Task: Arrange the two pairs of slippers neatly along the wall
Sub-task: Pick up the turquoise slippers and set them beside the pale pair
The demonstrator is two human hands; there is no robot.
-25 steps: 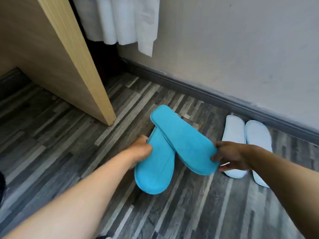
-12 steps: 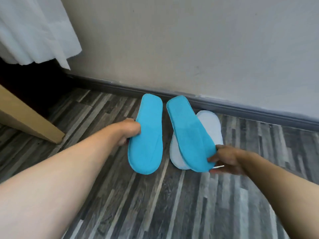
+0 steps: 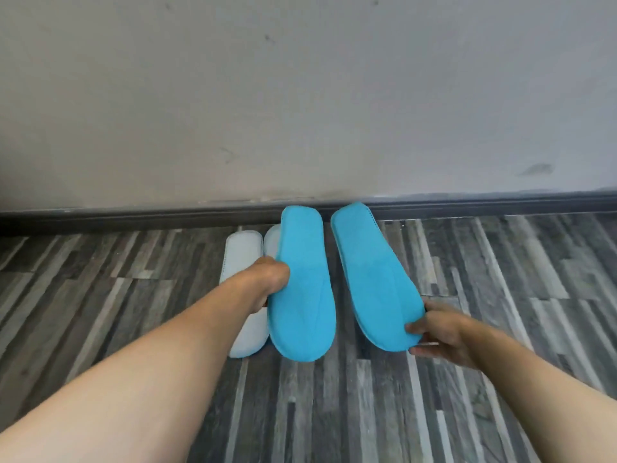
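Observation:
I hold one bright blue slipper in each hand, soles up, toes toward the wall. My left hand [image 3: 268,282] grips the left blue slipper [image 3: 303,295] at its left edge. My right hand [image 3: 440,332] pinches the heel of the right blue slipper [image 3: 370,282]. Both blue slippers hang above the floor, side by side with a gap between them. A pale white pair stands on the floor against the baseboard: one white slipper [image 3: 242,262] shows beside my left wrist, the other white slipper [image 3: 272,240] is mostly hidden behind the left blue one.
A dark baseboard [image 3: 133,217] runs along the foot of a grey wall [image 3: 300,95]. The floor [image 3: 500,262] is grey striped wood planking, bare to the right of the blue slippers.
The view has swung right; the wardrobe panel and white cloth are gone. The blue slippers moved right past the white pair and now sit parallel and apart.

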